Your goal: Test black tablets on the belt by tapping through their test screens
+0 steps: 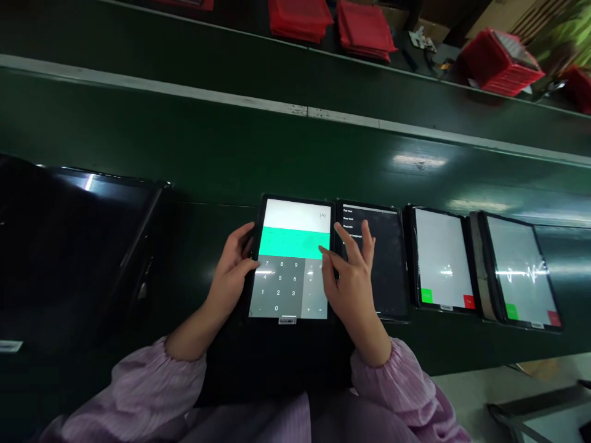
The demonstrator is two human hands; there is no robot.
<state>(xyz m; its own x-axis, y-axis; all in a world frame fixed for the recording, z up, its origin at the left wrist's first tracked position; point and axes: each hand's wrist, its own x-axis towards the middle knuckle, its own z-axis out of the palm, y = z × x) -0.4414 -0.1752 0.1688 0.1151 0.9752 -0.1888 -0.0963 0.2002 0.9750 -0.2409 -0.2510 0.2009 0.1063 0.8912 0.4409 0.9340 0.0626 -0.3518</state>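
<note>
A tablet [286,289] with a calculator on its screen, white and green above a grey keypad, is in front of me. My left hand [231,267] grips its left edge, thumb on the front and fingers behind. Over the right side of the screen is my right hand [353,277], index finger at the green band and the other fingers spread. It holds nothing. Partly behind that hand lies a second tablet [388,264] with a dark menu of white text lines.
Further right lie a tablet [441,252] and another tablet [517,258] on a stack, both with pale screens and green and red corner squares. Dark panels [111,209] are at the left. Red pouches [300,18] lie on the raised shelf behind the green bench [207,147].
</note>
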